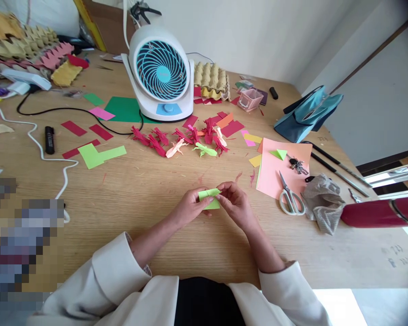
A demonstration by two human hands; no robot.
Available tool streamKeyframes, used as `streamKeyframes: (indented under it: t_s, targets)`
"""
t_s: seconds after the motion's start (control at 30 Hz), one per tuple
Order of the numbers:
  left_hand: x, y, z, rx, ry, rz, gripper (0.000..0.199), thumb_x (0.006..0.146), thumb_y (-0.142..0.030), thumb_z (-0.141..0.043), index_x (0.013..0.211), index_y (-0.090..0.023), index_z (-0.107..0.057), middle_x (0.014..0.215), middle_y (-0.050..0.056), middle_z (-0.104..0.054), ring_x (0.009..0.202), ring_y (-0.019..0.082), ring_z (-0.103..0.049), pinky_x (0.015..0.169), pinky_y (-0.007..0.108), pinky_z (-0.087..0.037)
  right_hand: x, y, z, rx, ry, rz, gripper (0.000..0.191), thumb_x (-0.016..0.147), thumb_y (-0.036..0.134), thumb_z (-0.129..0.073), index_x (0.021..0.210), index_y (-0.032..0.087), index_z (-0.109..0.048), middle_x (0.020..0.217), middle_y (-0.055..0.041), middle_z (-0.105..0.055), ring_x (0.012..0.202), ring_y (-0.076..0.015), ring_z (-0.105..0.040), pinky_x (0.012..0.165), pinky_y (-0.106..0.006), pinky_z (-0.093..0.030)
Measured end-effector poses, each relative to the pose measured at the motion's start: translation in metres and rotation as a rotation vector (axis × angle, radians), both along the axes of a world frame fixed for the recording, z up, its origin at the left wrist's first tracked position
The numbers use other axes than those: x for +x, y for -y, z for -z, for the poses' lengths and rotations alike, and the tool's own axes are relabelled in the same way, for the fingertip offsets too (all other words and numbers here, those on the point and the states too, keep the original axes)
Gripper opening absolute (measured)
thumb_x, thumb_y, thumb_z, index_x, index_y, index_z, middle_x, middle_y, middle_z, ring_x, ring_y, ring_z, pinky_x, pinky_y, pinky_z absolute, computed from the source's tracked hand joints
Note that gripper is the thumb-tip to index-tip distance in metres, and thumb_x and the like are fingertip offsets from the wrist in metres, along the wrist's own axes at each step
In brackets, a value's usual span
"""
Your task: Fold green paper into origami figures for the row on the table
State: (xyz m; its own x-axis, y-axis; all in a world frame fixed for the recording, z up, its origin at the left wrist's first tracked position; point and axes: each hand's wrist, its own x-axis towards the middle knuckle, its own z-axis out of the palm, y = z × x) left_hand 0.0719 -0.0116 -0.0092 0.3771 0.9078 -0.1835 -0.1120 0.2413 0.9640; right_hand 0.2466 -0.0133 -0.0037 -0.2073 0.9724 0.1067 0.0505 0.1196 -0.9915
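Note:
A small piece of light green paper [211, 204], partly folded along its upper side, is held between both hands just above the wooden table. My left hand [194, 202] grips its left side, thumb lying across the front. With thumb and fingers pinched, my right hand [235, 202] has hold of the paper's upper right corner. Some fingers are hidden behind the paper. Beyond the hands lies a cluster of folded paper figures: several red ones [157, 145], a peach one [176, 148] and a light green one [206, 149].
A white fan [189, 108] stands behind the figures. Light green scraps [91, 156] and a black marker [49, 140] lie left. To the right are peach sheets [268, 181], scissors [291, 201], keys [297, 165], a grey cloth [323, 199], a red bottle [370, 213] and a blue bag [299, 122].

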Motion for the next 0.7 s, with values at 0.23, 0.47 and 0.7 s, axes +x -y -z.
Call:
streamKeyframes:
  t_s: [0.23,0.47,0.7]
  targets:
    - [-0.004,-0.001,-0.001,0.128,-0.125,-0.020,0.032,0.085,-0.047,-0.063,0.093,-0.016,-0.061,0.083,0.000,-0.058,0.076,0.014,-0.059,0.060,0.024,-0.055,-0.002,-0.001,0.006,-0.112,-0.074,-0.028,0.025,0.081,0.041,-0.074,0.088,0.021,-0.060,0.078,0.0005,-0.060,0.071,-0.0132,-0.055,0.066,-0.026,-0.044]
    - [-0.007,-0.003,-0.012,0.518,-0.370,-0.133,0.006,0.086,-0.022,-0.062,0.091,-0.019,-0.064,0.091,0.004,-0.066,0.091,0.018,-0.061,0.084,0.029,-0.047,-0.002,0.002,0.002,-0.040,0.154,-0.045,0.019,0.087,0.038,-0.065,0.087,0.019,-0.063,0.074,0.0006,-0.057,0.065,-0.0122,-0.047,0.060,-0.026,-0.038]
    - [-0.012,-0.006,-0.016,0.646,-0.458,-0.119,0.006,0.086,-0.021,-0.062,0.083,-0.021,-0.066,0.086,0.004,-0.067,0.092,0.020,-0.058,0.090,0.032,-0.043,-0.004,0.001,-0.001,0.069,0.171,-0.028,0.019,0.088,0.039,-0.064,0.084,0.020,-0.061,0.085,-0.0028,-0.062,0.077,-0.0149,-0.056,0.071,-0.028,-0.045]
